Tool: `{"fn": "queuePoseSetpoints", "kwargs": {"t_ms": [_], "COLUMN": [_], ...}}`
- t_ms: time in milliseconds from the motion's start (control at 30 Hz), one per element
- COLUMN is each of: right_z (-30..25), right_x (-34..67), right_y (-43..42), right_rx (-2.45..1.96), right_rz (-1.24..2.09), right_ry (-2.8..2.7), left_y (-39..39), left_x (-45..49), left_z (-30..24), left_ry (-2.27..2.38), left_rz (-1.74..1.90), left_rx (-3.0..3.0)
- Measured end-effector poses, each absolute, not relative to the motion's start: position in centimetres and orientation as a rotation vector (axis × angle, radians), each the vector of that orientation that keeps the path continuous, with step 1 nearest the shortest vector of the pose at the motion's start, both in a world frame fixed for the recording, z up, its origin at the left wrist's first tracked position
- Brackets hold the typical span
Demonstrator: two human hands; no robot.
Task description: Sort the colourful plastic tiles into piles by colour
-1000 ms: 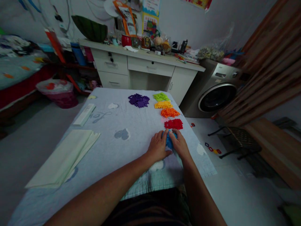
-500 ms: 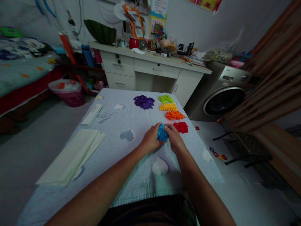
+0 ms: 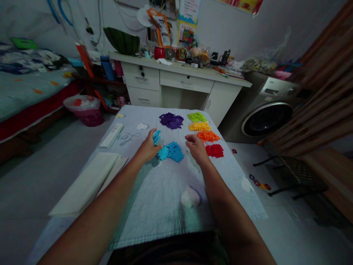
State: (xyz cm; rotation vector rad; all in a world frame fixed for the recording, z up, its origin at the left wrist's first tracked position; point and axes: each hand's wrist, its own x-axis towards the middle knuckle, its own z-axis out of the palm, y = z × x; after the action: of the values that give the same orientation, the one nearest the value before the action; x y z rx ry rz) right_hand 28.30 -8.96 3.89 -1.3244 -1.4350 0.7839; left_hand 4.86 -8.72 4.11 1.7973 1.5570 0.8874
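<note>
My left hand (image 3: 148, 148) is curled around a few light blue snowflake-shaped plastic pieces (image 3: 156, 137), its thumb reaching over the tablecloth. Just right of that thumb, a lighter blue piece (image 3: 163, 152) lies against a small heap of blue snowflake pieces (image 3: 175, 151). My right hand (image 3: 196, 145) hovers on the other side of the heap, fingers loosely bent and apart, with nothing seen in them. Close to it on the right is a pile of red pieces (image 3: 214, 150). Orange pieces (image 3: 208, 136), yellow pieces (image 3: 199, 126) and lime green pieces (image 3: 197, 117) run back from there. Purple pieces (image 3: 171, 120) sit farther back.
A pale tablecloth (image 3: 162, 198) covers the table. Along its left side are a folded cream cloth (image 3: 85, 184) and a long white box (image 3: 111, 135). Behind stands a cluttered white desk (image 3: 140, 77), with a washing machine (image 3: 266, 106) to the right.
My hands have moved apart, the left one leftward. The blue pieces that were between both hands now lie spread on the table, with some light blue ones in my left hand.
</note>
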Motion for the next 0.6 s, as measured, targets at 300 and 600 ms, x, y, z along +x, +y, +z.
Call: {"fn": "queuePoseSetpoints", "kwargs": {"t_ms": [300,600], "right_z": [4.1,1.8], "right_x": [41.3,40.4], "right_y": [-10.4,-11.4], "right_rx": [-1.99,-2.27], "right_rz": [0.115,0.215], "right_ry": [-1.259,-1.346], "left_y": [-10.1,-12.8], "left_x": [5.7,14.5], "left_z": [3.5,4.4], "left_ry": [1.846,1.217], "left_rz": [0.411,0.566], "left_rx": [2.11,2.455]}}
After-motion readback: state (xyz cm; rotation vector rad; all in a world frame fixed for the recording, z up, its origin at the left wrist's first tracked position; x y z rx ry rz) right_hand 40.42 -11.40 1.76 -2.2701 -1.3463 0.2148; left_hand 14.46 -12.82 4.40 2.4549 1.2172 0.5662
